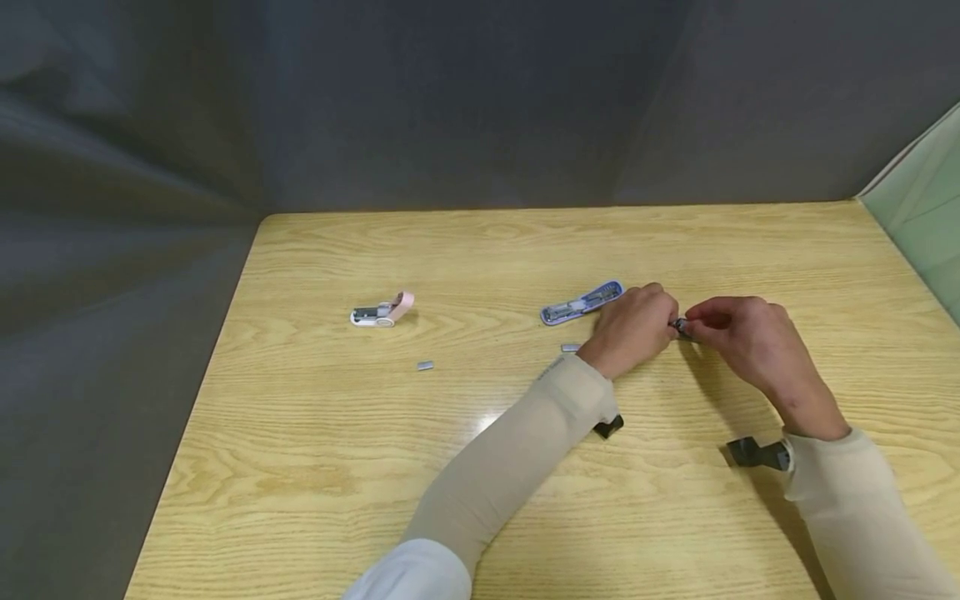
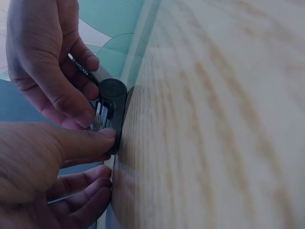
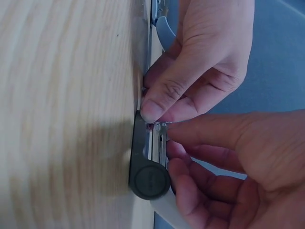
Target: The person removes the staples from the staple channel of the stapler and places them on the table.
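A dark grey stapler (image 3: 150, 182) lies at the right of the table with its top folded back, baring a metal staple channel (image 3: 161, 145). Its front end is pinched between the thumb and fingers of my left hand (image 1: 628, 327). From the other side my right hand (image 1: 761, 346) grips the metal channel with thumb and fingertips. In the head view the fingers largely hide this stapler (image 1: 682, 327). Just left of the left hand is an opened blue stapler (image 1: 567, 310), and a staple strip (image 1: 569, 347) lies close to that wrist.
Farther left stands a white stapler (image 1: 372, 317) with its pink top raised. A second staple strip (image 1: 425, 365) lies in front of it. Dark sheeting (image 1: 480, 108) borders the wooden table (image 1: 315, 467) at the back and left. Black mounts (image 1: 756, 454) stick out from both sleeves.
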Motion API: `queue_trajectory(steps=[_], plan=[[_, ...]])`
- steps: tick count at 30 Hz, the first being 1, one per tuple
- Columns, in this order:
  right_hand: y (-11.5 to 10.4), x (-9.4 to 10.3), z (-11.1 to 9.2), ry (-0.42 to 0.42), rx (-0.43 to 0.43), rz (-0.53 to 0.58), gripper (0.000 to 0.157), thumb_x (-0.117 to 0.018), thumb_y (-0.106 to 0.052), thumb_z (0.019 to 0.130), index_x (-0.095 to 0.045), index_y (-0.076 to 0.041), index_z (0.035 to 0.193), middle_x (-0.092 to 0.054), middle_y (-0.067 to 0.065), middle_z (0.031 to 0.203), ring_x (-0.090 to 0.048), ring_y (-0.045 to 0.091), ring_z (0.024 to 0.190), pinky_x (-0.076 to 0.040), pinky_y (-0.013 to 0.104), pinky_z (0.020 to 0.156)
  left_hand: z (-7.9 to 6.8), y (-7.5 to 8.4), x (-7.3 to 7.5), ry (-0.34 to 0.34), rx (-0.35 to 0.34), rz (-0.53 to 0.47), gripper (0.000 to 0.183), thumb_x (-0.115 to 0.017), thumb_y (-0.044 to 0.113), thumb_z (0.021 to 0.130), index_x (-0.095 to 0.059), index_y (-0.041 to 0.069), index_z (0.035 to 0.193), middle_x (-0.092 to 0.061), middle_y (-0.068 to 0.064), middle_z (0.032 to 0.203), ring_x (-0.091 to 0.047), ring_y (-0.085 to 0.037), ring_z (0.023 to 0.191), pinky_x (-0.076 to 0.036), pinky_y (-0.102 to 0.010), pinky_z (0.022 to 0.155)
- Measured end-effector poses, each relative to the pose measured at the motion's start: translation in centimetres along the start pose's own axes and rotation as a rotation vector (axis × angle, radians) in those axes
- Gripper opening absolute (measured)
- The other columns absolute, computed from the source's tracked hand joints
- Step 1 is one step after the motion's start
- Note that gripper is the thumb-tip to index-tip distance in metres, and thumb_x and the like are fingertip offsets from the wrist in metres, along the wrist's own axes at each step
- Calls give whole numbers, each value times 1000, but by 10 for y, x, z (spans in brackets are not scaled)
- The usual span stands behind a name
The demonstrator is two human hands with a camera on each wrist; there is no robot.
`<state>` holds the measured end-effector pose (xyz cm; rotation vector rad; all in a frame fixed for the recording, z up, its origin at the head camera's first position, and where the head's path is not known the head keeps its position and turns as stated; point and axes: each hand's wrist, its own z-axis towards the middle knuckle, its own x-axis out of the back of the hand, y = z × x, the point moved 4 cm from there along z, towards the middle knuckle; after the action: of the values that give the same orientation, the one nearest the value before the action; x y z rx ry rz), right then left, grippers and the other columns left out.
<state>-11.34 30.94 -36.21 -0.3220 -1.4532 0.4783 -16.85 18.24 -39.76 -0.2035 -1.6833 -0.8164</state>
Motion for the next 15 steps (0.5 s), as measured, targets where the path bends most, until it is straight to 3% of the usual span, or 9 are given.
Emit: queue_trajectory(steps=[9,15], plan=[[2,-3,1,-31,-34,-23,14,-74,-13,96,-78,-1,102,-76,15,90,-64,20,70,-45,31,53,-1,1,-1,-6,9,23,11,-73,35,98,-71,25,94,-55,11,93,-53,-5,81,-45,-23,63],[1,-2,2,-10,-8,-28,12,-74,-10,96,-78,0,100,-75,16,90,-62,20,68,-44,30,53,-1,1,-1,-3,17,29,11,-73,36,98,-72,25,96,-55,11,94,-53,-5,82,-45,-23,63]])
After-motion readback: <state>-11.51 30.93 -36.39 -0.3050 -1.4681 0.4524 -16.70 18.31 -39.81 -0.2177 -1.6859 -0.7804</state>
